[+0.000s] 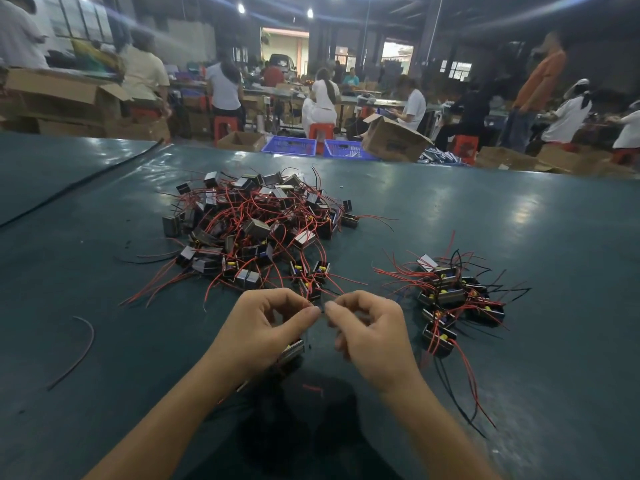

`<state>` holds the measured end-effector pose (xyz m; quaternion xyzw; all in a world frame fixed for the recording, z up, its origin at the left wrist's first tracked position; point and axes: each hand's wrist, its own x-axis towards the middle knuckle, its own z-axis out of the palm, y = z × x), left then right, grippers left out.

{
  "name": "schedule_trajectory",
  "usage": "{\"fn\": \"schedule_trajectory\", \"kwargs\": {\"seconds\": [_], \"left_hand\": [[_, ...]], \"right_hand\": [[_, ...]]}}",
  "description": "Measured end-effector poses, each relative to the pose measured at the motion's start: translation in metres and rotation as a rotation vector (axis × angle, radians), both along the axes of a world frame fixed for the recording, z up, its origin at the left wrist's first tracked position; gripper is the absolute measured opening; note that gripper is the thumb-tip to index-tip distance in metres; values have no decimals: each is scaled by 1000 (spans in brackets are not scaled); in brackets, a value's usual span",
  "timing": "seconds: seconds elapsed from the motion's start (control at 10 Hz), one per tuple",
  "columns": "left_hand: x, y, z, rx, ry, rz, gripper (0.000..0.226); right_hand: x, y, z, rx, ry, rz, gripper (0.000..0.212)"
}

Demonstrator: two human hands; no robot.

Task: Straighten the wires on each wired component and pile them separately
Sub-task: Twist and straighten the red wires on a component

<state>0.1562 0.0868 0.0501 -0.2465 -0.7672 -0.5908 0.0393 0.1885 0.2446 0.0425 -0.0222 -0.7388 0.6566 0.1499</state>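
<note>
Left hand (263,327) and right hand (374,334) each pinch a thin dark wire (322,308) lying crosswise between their grips. Its boxy black-and-silver component (292,351) sits under the left palm. The small pile of straightened components (457,299) lies nearer the right hand.

On the table (485,209) the big pile (256,223) lies ahead of us, a little left of centre. The small pile (453,296) lies to its right and nearer to us, well apart from it. Our left hand (263,327) and right hand (374,334) meet just in front of the big pile, fingertips nearly touching, both pinching a wire (322,308) (too small to follow). A component (292,351) sits under the left palm. A loose wire (81,348) lies well left of the left hand, and a cable (79,181) runs across the far left corner. Behind the table two crates (289,145) stand side by side, with a box (394,138) just right of them.
</note>
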Motion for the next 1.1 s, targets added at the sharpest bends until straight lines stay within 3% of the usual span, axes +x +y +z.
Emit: {"fn": "schedule_trajectory", "kwargs": {"seconds": [0.1, 0.2, 0.3, 0.4, 0.5, 0.6, 0.7, 0.8, 0.9, 1.0, 1.1], "left_hand": [[0, -1, -3, -197, 422, 130, 7], [0, 1, -3, -111, 331, 127, 6], [-1, 1, -1, 55, 97, 104, 8], [-4, 1, 0, 95, 3, 88, 13], [-4, 1, 1, 108, -80, 37, 8], [-5, -1, 0, 92, -120, -7, 17], [-5, -2, 0, 55, -82, -1, 12], [-2, -3, -1, -58, 137, 66, 5], [-1, -2, 0, -144, 330, 106, 4], [-3, -2, 2, 0, 154, 105, 6], [-6, -2, 4, 98, -41, 75, 8]], "right_hand": [[3, -3, 7, -850, -658, 262, 22], [2, -4, 8, -696, -561, 256, 24], [0, 0, -1, 90, 94, -19, 9], [-2, 11, -8, 569, 462, -38, 7], [2, 10, -8, 710, 445, -94, 10], [2, 10, -8, 815, 498, -118, 11], [4, 6, -6, 796, 408, -67, 12], [4, -6, 5, -334, -304, 189, 20], [8, -10, 12, -969, -633, 364, 24], [8, -10, 12, -419, -289, 266, 23], [2, 2, -6, 500, 305, 39, 15]]}}
